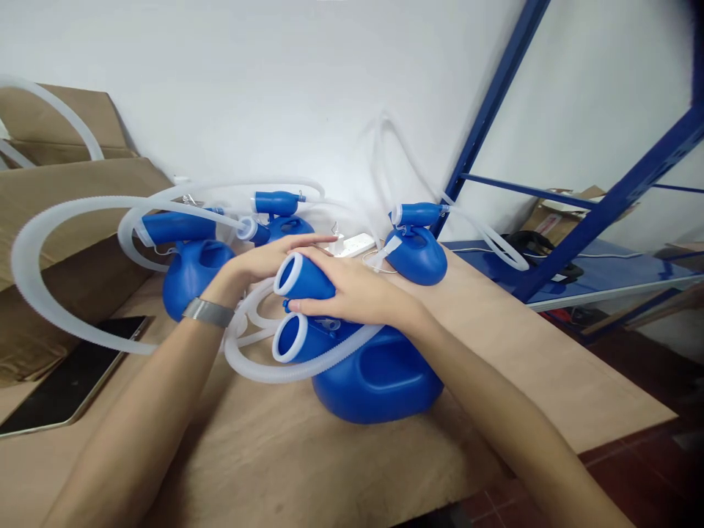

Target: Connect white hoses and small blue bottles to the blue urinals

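A blue plastic jug (379,374) with two white-rimmed spouts lies on the wooden table (308,462) in front of me. My right hand (352,293) wraps over its upper spout (300,277), fingers closed around it. My left hand (264,264) rests behind that spout with its fingers stretched out flat, a metal watch band on the wrist. The lower spout (291,339) is free. A white corrugated hose (286,370) curls under the spouts and against the jug.
Three more blue jugs (190,271) (280,220) (415,249) with white hoses stand behind. A white power strip (352,244) lies between them. A dark tablet (66,381) sits at left, cardboard (71,191) beyond it. A blue metal shelf frame (599,213) stands at right.
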The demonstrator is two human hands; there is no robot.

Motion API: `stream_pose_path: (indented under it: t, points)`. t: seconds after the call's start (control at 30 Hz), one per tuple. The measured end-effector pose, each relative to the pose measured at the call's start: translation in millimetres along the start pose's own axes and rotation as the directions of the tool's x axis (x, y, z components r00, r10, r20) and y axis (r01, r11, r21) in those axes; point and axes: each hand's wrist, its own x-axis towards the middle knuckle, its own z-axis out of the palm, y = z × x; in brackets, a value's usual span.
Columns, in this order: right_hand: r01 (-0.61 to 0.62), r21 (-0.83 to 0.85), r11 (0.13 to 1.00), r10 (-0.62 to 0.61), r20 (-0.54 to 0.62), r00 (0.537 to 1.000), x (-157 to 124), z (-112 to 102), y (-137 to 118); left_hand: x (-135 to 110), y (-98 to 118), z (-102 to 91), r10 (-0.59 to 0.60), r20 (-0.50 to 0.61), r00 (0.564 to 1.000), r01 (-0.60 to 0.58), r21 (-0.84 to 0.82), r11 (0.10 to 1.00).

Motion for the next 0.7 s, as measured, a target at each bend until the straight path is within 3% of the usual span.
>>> stream_pose_path:
  t: [0.07,0.17,0.23,0.3,0.37,0.43,0.57,0.63,0.7]
  points:
    - [-0.031,0.001,1.000,0.031,0.116,0.993,0.5,-5.2,16.0,-4.5,0.7,-11.2,-0.139,0.018,0.990,0.139,-0.017,0.990]
    - [-0.063,-0.047,0.997,0.073,0.248,0.966,-0.6,-8.7,48.4,-17.7,2.6,-32.2,-0.322,-0.029,0.946,0.322,0.154,0.934]
    - [-0.106,-0.113,0.988,0.136,0.307,0.942,-2.6,-9.2,69.4,-27.1,9.7,-42.9,-0.436,0.035,0.899,0.412,0.265,0.872]
    - [-0.164,-0.186,0.969,0.221,0.352,0.909,-4.7,-9.8,85.4,-35.1,25.5,-47.1,-0.506,0.176,0.844,0.441,0.310,0.842]
    - [-0.229,-0.239,0.944,0.305,0.363,0.880,-6.6,-12.0,95.4,-41.9,50.0,-43.0,-0.503,0.318,0.804,0.411,0.315,0.856]
    - [-0.272,-0.255,0.928,0.351,0.349,0.869,-8.0,-16.3,101.0,-47.9,77.8,-30.5,-0.455,0.378,0.807,0.331,0.349,0.877]
    - [-0.267,-0.244,0.932,0.328,0.260,0.908,-10.9,-30.6,106.5,-54.5,112.6,8.7,-0.297,0.358,0.886,0.102,0.473,0.875]
    - [-0.238,-0.247,0.939,0.286,0.181,0.941,-13.6,-40.7,105.9,-51.3,113.2,26.5,-0.177,0.296,0.939,-0.013,0.543,0.840]
    - [-0.204,-0.261,0.944,0.239,0.110,0.965,-17.8,-52.4,100.6,-42.5,106.7,39.4,-0.097,0.286,0.953,-0.085,0.563,0.822]
